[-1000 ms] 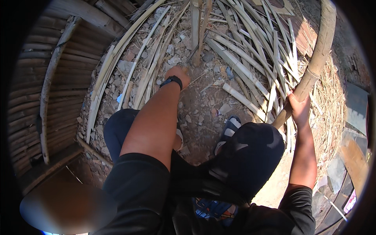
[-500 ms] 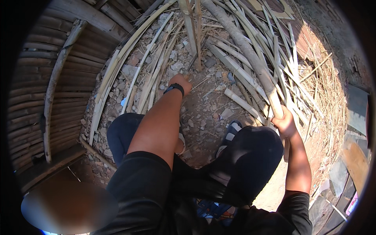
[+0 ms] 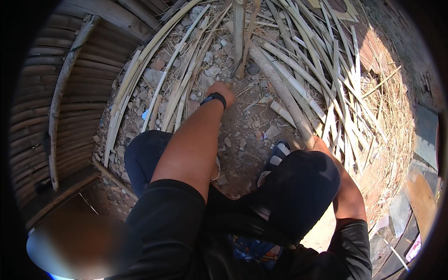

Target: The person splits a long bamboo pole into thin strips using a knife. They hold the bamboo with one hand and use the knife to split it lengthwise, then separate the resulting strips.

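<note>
My left hand (image 3: 222,94), with a dark wristband, reaches forward low over the ground. Its fingers are closed around the handle of what looks like a knife; a narrow dark blade (image 3: 237,67) shows just beyond it, beside the foot of an upright wooden post (image 3: 239,32). My right hand (image 3: 318,143) is closed on the near end of a bamboo pole (image 3: 285,99), beside my right knee, which partly hides it. The pole slants away, its far end close to the posts.
Long split bamboo strips (image 3: 333,88) lie heaped at the right, more strips (image 3: 133,93) at the left. Stony soil (image 3: 240,126) lies between my feet. A slatted bamboo wall (image 3: 32,107) stands at the left. Flat boards (image 3: 422,189) lie at the far right. A blurred patch covers the lower left.
My right hand has moved left and nearer my knee. The bamboo pole's far end has come down from the top edge to beside the posts. My left hand has shifted slightly right.
</note>
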Tool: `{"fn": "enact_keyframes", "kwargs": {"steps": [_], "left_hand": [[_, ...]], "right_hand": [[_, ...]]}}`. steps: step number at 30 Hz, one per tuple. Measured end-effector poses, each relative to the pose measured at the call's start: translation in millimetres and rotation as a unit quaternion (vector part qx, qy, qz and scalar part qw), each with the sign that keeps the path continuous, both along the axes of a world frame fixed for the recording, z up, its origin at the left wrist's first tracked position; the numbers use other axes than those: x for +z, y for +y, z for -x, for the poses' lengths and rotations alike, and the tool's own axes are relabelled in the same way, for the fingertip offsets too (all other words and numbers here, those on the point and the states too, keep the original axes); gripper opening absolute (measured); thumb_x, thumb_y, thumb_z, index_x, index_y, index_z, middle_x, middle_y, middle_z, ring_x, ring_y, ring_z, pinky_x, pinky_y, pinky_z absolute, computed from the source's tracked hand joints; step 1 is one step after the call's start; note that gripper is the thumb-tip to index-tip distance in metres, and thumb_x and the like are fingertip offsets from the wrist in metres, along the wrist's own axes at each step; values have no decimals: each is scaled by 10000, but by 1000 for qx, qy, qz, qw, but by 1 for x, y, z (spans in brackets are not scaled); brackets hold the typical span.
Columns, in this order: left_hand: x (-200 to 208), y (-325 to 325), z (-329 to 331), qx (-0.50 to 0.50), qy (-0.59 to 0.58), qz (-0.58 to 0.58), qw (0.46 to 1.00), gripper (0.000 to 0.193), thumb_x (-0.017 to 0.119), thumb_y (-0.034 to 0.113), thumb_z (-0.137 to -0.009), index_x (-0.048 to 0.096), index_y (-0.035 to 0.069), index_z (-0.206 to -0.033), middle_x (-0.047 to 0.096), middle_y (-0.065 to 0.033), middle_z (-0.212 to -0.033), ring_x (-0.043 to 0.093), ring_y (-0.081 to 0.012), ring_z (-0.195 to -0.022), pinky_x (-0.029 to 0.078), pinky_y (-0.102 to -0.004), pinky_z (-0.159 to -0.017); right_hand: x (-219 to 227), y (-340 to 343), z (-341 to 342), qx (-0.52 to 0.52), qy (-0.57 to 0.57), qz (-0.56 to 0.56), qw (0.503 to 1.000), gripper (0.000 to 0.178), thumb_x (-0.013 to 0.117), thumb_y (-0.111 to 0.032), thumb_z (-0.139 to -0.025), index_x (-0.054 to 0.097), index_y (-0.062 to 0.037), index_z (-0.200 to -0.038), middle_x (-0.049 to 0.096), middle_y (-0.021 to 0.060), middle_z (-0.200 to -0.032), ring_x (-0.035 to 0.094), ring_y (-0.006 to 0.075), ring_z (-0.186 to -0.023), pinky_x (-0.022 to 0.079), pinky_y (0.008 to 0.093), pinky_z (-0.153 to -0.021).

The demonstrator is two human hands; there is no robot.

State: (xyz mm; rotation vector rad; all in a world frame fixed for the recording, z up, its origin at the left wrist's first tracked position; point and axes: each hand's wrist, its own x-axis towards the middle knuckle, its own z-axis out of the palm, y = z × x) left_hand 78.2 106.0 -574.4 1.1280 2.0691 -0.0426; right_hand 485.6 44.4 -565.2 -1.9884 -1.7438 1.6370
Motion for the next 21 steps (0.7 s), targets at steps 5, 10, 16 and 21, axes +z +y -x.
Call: {"fn": "enact_keyframes", "kwargs": {"steps": [5, 10, 16, 21], "left_hand": [[10, -5, 3, 20, -2, 17, 1000, 438, 619, 217, -825, 627, -45, -1176, 651, -259, -1152, 642, -385, -1057, 531, -441, -896], [-5, -3, 0, 8, -4, 10, 1000, 471, 630, 218, -834, 592, -53, -1217, 658, -257, -1126, 654, -374, -1033, 539, -444, -882], [-8, -12, 5, -4, 8, -8, 1000, 473, 632, 222, -842, 581, -46, -1228, 664, -242, -1120, 662, -370, -1017, 545, -436, -879], [-4, -4, 5, -18, 5, 13, 1000, 467, 625, 217, -836, 587, -55, -1214, 666, -245, -1117, 662, -366, -1019, 543, -432, -885]], "right_hand": [[61, 0, 28, 0, -5, 8, 1000, 485, 713, -42, -742, 582, 25, -1204, 678, 131, -966, 645, 192, -898, 495, 328, -799], [98, 30, -14, -32, 83, -117, 989, 386, 694, -76, -752, 582, 45, -1101, 624, 56, -834, 586, 134, -734, 478, 287, -662], [160, 65, -1, -98, 59, -288, 951, 233, 688, -136, -835, 551, -11, -976, 604, 51, -767, 584, 124, -656, 487, 287, -613], [49, 22, -24, -74, 57, -146, 985, 296, 731, -94, -802, 556, -8, -1024, 600, 33, -798, 579, 114, -717, 490, 291, -674]]}}
